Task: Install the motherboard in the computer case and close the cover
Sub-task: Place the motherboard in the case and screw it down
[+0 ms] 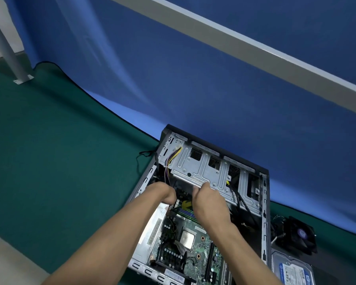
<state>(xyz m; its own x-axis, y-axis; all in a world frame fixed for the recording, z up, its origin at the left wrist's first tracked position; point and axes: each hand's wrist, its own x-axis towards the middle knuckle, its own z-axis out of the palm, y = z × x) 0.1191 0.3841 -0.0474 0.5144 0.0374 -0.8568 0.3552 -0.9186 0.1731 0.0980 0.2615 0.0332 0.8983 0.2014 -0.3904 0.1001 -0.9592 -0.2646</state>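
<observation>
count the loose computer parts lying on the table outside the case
2. A black cooling fan lies just right of the case, and a hard drive lies nearer the camera, below the fan. More may lie beyond the picture's edge.

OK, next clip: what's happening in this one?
A person is working inside an open black computer case lying on a green mat. The green motherboard already lies in it. Both hands, left hand and right hand, reach in below the silver metal drive cage, fingers curled; what they grip is hidden. A black cooling fan and a hard drive lie beside the case. No cover is on.
</observation>
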